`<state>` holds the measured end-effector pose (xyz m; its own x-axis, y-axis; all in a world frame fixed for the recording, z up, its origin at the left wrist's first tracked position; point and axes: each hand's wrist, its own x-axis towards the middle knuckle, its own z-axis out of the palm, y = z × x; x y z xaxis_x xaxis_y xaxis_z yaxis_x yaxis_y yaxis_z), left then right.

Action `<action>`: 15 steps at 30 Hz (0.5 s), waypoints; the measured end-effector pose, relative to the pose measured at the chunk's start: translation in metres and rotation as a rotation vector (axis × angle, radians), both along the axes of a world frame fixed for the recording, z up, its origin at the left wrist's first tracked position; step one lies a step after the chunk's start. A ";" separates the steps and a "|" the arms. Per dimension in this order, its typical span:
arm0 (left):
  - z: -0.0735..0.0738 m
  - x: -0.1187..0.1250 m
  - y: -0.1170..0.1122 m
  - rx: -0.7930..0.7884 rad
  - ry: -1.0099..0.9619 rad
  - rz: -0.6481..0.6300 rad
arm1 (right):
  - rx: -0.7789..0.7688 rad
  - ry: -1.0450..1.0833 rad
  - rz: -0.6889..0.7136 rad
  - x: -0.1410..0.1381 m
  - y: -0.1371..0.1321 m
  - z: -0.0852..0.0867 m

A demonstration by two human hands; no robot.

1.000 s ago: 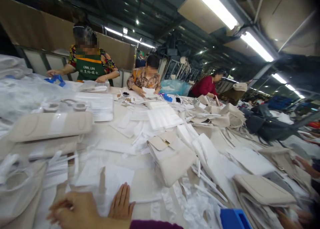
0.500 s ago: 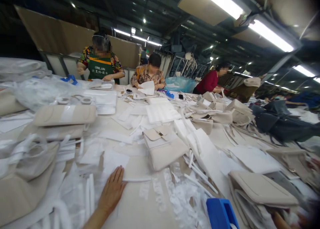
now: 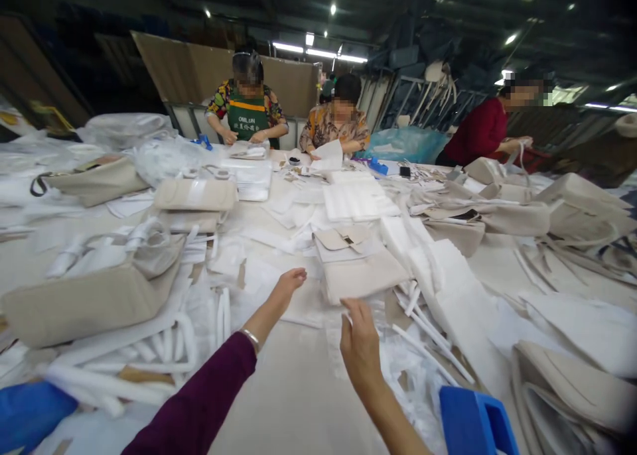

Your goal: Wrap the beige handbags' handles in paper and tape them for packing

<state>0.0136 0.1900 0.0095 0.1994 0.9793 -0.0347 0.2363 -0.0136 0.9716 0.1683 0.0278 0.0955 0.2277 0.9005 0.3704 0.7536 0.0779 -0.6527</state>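
Note:
Between and just beyond my hands a small beige flap bag (image 3: 365, 272) with a metal clasp lies flat. My left hand (image 3: 288, 290), below a purple sleeve and a bracelet, is to the left of the bag, fingers stretched toward it and nothing seen in them. Near the bag's front edge my right hand (image 3: 361, 342) has its fingers apart and looks free of any object. Whether its fingertips touch the bag I cannot tell. Under both hands is the pale tabletop (image 3: 298, 389).
A blue tape dispenser (image 3: 468, 418) stands at front right, beside crumpled plastic and white foam tubes (image 3: 430, 355). Larger beige bags (image 3: 94, 296) lie left; more beige pieces (image 3: 507, 219) pile up on the right. Several co-workers sit or stand across the table.
My right hand has come from a beige bag at the right edge to the middle. The left hand has lifted off the table and reached forward toward the small bag. The view has swung left.

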 end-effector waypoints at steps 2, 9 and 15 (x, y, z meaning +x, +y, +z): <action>-0.007 0.027 -0.018 0.004 -0.028 0.046 | -0.016 -0.230 0.002 -0.006 0.070 0.017; -0.033 0.034 -0.145 0.283 0.247 0.064 | -0.414 -0.831 -0.152 -0.052 0.197 -0.011; -0.061 -0.018 -0.195 0.487 0.731 -0.089 | -0.448 -0.970 -0.195 -0.058 0.212 -0.038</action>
<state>-0.0046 -0.0045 -0.0515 0.3671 0.9003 0.2340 0.7747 -0.4351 0.4588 0.1107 0.2402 0.0579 0.1691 0.9787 0.1162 0.9372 -0.1962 0.2883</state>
